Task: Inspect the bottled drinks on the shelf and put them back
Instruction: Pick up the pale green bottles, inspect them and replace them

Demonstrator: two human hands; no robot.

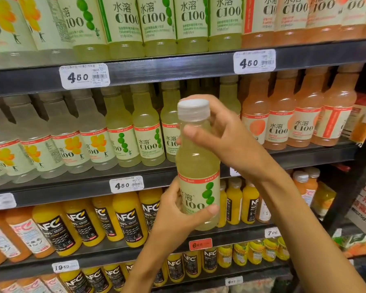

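Observation:
I hold a pale green C100 bottle (pixel 197 163) with a white cap upright in front of the shelves. My left hand (pixel 173 214) grips its lower body from the left, thumb across the label. My right hand (pixel 222 134) curls round the neck just under the cap from the right. Behind it, on the middle shelf (pixel 93 178), stand matching green C100 bottles (pixel 148 134), with a gap in the row right behind the held bottle.
Yellow-label C100 bottles (pixel 72 142) fill the shelf's left, orange-pink ones (pixel 283 121) its right. Orange NFC juice bottles (pixel 125 218) line the shelf below. Price tags (pixel 126 184) hang on the shelf edges. A dark upright post (pixel 353 176) bounds the right side.

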